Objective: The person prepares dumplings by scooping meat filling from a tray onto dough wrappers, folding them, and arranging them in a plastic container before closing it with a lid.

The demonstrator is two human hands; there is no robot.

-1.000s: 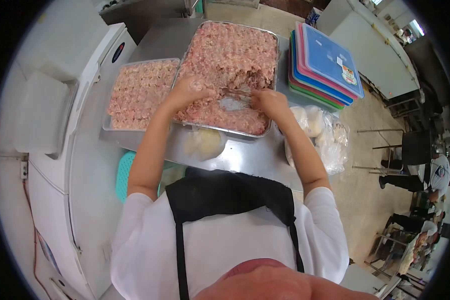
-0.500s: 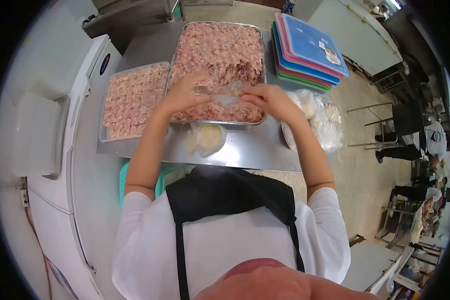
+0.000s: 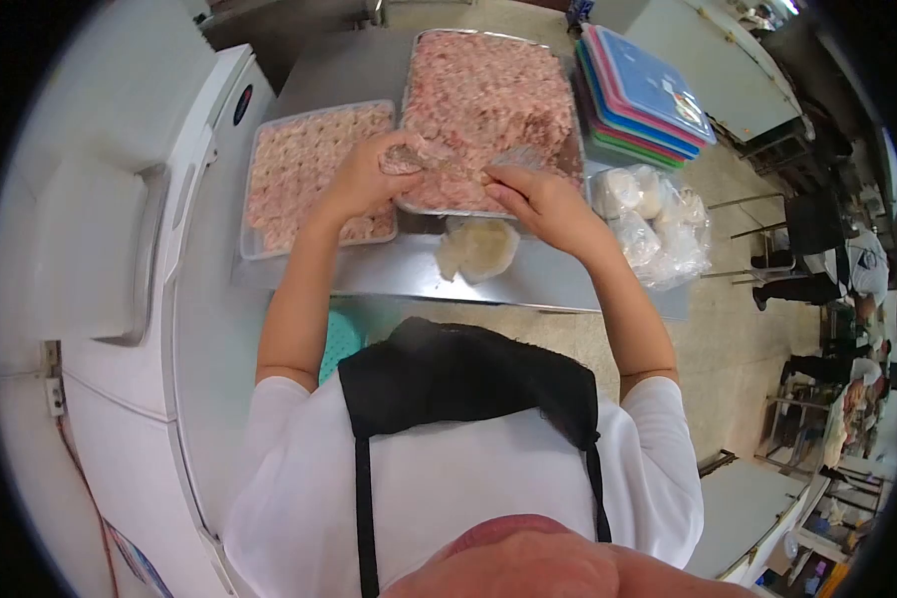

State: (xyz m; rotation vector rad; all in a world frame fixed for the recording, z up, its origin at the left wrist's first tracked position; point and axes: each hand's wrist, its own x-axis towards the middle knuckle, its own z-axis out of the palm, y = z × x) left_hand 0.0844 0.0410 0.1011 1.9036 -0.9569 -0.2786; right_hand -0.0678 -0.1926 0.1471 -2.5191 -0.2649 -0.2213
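My left hand is closed around a crumpled piece of thin clear plastic, over the left edge of the large metal tray. Pinched in the fingers of my right hand is more thin clear plastic, above the tray's near right part. Ground meat fills the tray, with a hollow dug into its right side. Just in front of the tray, a clear plastic bag with a pale round stack inside lies on the steel table.
A clear plastic container with rows of meat portions stands at left. Lids in several colours are stacked at back right, behind bagged white rounds. A white fridge borders the left side. Other people are far right.
The view has shifted, so the table and trays appear farther right and higher. The plastic that stretched between my hands now bunches at each hand, and my hands are slightly farther apart.
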